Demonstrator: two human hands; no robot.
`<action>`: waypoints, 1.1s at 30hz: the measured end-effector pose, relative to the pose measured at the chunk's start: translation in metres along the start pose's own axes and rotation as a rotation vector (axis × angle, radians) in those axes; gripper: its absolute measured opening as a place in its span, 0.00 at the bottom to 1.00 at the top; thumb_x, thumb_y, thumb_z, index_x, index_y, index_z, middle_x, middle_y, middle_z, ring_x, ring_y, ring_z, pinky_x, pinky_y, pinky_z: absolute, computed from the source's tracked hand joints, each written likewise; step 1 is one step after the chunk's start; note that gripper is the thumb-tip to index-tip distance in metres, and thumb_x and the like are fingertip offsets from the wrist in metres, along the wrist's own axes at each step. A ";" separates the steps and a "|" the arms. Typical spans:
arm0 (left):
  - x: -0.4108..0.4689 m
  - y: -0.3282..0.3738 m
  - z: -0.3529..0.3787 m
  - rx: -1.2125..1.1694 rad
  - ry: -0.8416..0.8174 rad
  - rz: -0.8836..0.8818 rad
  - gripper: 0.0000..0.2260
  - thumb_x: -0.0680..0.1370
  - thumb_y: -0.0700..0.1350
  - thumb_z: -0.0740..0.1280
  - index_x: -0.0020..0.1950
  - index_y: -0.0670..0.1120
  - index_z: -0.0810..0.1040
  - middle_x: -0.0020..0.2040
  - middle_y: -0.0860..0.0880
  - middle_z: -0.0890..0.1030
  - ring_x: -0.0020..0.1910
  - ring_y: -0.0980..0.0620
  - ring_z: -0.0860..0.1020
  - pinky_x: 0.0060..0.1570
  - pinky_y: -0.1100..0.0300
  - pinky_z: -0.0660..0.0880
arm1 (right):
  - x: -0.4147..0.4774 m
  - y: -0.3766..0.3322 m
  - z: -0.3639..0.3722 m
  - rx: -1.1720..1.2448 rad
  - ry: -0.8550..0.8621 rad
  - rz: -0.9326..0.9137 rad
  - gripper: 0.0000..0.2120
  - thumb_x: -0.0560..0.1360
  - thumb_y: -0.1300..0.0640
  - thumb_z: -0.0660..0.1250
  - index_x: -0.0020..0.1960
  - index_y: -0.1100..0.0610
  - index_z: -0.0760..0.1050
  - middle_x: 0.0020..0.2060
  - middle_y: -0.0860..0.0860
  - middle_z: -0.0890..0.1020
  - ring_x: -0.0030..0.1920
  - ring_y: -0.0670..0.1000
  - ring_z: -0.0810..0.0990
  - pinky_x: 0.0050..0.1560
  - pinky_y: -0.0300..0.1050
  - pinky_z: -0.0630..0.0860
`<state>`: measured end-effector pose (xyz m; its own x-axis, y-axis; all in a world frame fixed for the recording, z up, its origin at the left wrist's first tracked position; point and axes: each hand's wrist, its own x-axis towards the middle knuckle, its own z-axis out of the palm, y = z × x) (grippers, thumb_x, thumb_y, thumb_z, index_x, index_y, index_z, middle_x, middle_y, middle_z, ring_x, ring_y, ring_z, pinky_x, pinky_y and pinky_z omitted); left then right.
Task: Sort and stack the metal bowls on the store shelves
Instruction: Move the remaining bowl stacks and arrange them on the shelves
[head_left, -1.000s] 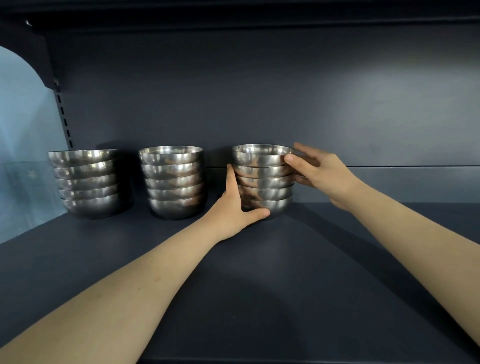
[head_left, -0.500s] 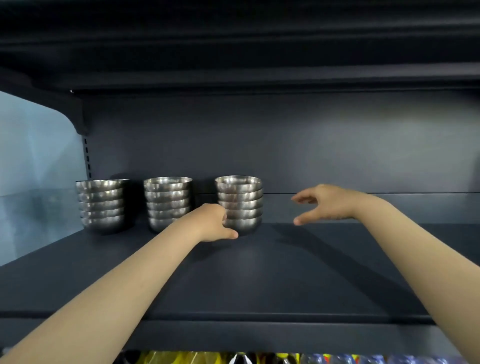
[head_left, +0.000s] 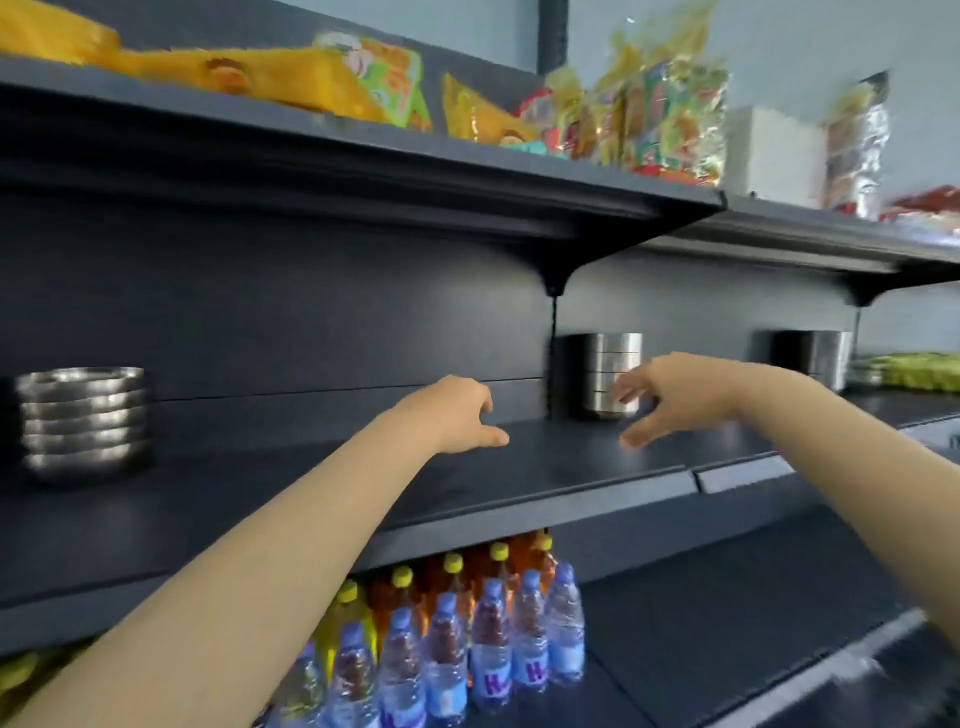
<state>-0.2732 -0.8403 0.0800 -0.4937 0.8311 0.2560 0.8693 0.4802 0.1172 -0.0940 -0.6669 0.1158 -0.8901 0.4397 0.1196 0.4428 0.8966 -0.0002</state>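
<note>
head view: left grip (head_left: 457, 415), right grip (head_left: 660, 400) hover loosely curled over shelf (head_left: 550, 470).

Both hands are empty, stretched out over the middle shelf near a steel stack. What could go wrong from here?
1. The right hand hovers spread open just before the tall metal stack; a hasty grab might tip it.
2. That stack stands beside the shelf upright, so the left hand may find little room there.
3. A dropped piece could hit the bottles below.
</note>
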 end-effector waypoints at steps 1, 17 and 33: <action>0.012 0.029 0.006 -0.002 -0.013 0.042 0.25 0.78 0.58 0.65 0.71 0.47 0.70 0.68 0.48 0.73 0.64 0.48 0.73 0.61 0.53 0.73 | -0.015 0.027 -0.003 -0.024 -0.003 0.037 0.32 0.71 0.43 0.73 0.71 0.51 0.69 0.67 0.46 0.75 0.66 0.50 0.74 0.68 0.46 0.68; 0.212 0.291 0.110 0.009 -0.072 0.331 0.23 0.77 0.57 0.65 0.68 0.45 0.73 0.64 0.46 0.76 0.61 0.46 0.75 0.57 0.54 0.74 | -0.065 0.334 0.029 -0.031 0.051 0.392 0.28 0.73 0.45 0.71 0.70 0.51 0.70 0.65 0.46 0.77 0.63 0.48 0.75 0.60 0.39 0.67; 0.433 0.460 0.172 0.056 -0.106 0.532 0.20 0.79 0.56 0.63 0.58 0.41 0.77 0.54 0.46 0.76 0.51 0.48 0.73 0.50 0.56 0.70 | 0.011 0.560 0.030 -0.068 0.136 0.569 0.30 0.75 0.45 0.69 0.72 0.55 0.68 0.67 0.50 0.76 0.65 0.53 0.74 0.64 0.44 0.67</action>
<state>-0.0915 -0.2108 0.0801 0.0113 0.9859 0.1672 0.9985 -0.0022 -0.0543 0.1413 -0.1583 0.0874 -0.4905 0.8360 0.2458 0.8569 0.5140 -0.0382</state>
